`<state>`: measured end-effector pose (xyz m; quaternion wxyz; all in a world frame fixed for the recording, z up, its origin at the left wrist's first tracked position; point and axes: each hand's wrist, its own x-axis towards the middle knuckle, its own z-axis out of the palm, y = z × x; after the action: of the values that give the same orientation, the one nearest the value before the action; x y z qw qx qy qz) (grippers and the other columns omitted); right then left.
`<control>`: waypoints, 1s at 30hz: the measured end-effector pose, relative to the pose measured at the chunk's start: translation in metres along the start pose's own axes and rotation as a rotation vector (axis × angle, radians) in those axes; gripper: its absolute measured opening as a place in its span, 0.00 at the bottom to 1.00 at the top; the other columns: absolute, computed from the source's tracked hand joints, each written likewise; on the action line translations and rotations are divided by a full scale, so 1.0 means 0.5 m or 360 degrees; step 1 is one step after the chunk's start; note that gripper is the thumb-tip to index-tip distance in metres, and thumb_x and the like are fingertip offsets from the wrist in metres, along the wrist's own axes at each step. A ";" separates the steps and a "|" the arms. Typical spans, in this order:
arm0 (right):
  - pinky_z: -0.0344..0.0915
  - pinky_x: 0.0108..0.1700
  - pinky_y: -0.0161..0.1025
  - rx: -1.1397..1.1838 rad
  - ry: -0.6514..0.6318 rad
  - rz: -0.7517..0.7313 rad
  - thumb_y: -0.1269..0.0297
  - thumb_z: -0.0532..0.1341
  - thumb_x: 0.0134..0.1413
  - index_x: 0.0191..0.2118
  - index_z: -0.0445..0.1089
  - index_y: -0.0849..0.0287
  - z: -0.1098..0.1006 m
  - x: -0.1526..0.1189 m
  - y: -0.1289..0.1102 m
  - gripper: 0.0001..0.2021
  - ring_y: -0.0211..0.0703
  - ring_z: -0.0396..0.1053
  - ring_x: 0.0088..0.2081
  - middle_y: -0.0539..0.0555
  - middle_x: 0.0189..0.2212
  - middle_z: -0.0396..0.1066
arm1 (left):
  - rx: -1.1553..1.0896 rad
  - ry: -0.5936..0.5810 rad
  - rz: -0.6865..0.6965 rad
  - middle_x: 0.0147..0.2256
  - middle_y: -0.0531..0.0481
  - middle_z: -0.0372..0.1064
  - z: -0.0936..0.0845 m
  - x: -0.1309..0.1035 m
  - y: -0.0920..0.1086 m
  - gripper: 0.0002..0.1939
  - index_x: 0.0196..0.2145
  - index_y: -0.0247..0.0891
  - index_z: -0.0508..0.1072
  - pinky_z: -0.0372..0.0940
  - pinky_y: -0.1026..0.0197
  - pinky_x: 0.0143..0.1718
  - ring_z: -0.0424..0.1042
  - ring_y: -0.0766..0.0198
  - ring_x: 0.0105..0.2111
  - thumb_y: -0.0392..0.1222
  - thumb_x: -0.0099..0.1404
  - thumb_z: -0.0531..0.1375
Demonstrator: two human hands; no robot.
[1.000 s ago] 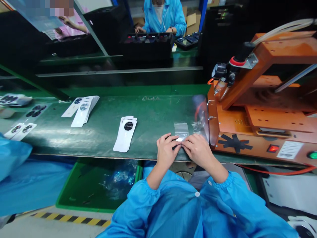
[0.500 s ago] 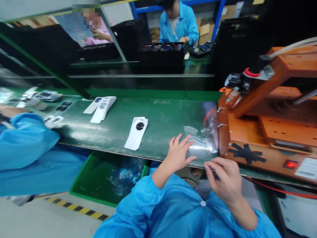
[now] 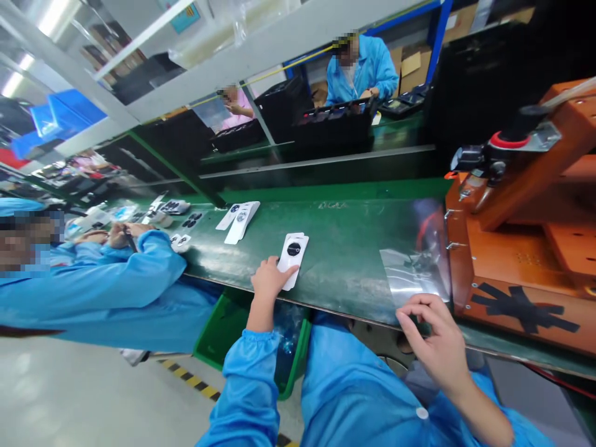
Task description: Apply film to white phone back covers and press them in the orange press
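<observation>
My left hand (image 3: 270,276) is at a small stack of white phone-shaped sheets (image 3: 292,264) with a round black camera-like patch near the top. Its thumb lies across the lower part of the stack. The fingers are apart from the thumb, at the left edge. My right hand (image 3: 435,338) is over the table's front edge, thumb and forefinger tips together; whatever may be between them is too small to make out. Just behind it, clear plastic film (image 3: 405,279) lies on the green table (image 3: 354,236).
An orange press machine (image 3: 512,261) stands at the right. More white sheets (image 3: 239,223) lie farther left. A green bin (image 3: 228,329) with clear plastic scraps sits below the table edge. A co-worker in blue (image 3: 116,285) sits at the left; others work across the bench.
My left hand has moved left from beside the clear film to the stack of white sheets. My right hand stays near the table edge, fingertips still together. The view has swung left.
</observation>
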<state>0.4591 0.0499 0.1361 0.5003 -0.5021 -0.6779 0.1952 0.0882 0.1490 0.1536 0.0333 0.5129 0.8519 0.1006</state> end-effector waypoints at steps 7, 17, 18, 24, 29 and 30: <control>0.62 0.31 0.39 0.0166 0.0041 0.0303 0.58 0.63 0.62 0.30 0.72 0.56 0.014 0.044 0.010 0.11 0.39 0.64 0.30 0.53 0.35 0.70 | -0.0202 0.0045 0.0061 0.42 0.43 0.76 -0.008 -0.032 0.002 0.22 0.57 0.40 0.71 0.68 0.54 0.45 0.76 0.53 0.40 0.51 0.72 0.52; 0.62 0.38 0.41 0.0255 -0.0023 0.0577 0.57 0.65 0.56 0.27 0.74 0.56 0.029 0.133 0.023 0.11 0.42 0.66 0.35 0.52 0.35 0.71 | -0.1217 -0.0459 0.0630 0.38 0.46 0.75 0.095 -0.315 0.170 0.22 0.59 0.37 0.73 0.68 0.62 0.37 0.72 0.64 0.32 0.41 0.72 0.52; 0.62 0.39 0.42 0.0248 -0.0033 0.0576 0.57 0.65 0.56 0.27 0.75 0.56 0.032 0.137 0.027 0.10 0.42 0.66 0.35 0.52 0.35 0.70 | -0.1100 -0.0487 0.0744 0.37 0.47 0.74 0.094 -0.328 0.178 0.23 0.62 0.37 0.70 0.67 0.62 0.37 0.71 0.64 0.31 0.42 0.72 0.53; 0.63 0.42 0.44 0.0203 -0.0036 0.0566 0.55 0.66 0.54 0.26 0.75 0.55 0.060 0.148 0.042 0.11 0.44 0.68 0.37 0.53 0.34 0.71 | -0.0574 -0.0157 0.1128 0.41 0.44 0.70 0.099 -0.341 0.161 0.28 0.65 0.38 0.65 0.66 0.57 0.38 0.72 0.57 0.37 0.52 0.72 0.56; 0.64 0.47 0.47 0.0113 -0.0143 0.0482 0.57 0.66 0.55 0.27 0.76 0.55 0.096 0.148 0.037 0.10 0.47 0.69 0.41 0.53 0.35 0.72 | -0.0594 0.0165 0.1510 0.56 0.36 0.70 0.156 -0.352 0.127 0.28 0.57 0.39 0.73 0.59 0.45 0.56 0.67 0.45 0.57 0.60 0.67 0.61; 0.64 0.48 0.47 0.0096 -0.0161 0.0454 0.58 0.65 0.55 0.28 0.76 0.55 0.105 0.148 0.037 0.09 0.47 0.69 0.42 0.53 0.35 0.72 | -0.0611 0.0187 0.1520 0.59 0.36 0.68 0.170 -0.356 0.124 0.29 0.57 0.39 0.72 0.56 0.43 0.59 0.65 0.44 0.60 0.61 0.66 0.61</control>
<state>0.4226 0.1349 0.1355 0.4475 -0.5677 -0.6178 0.3096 0.2395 0.0320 0.0752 0.0292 0.8227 0.4895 0.2876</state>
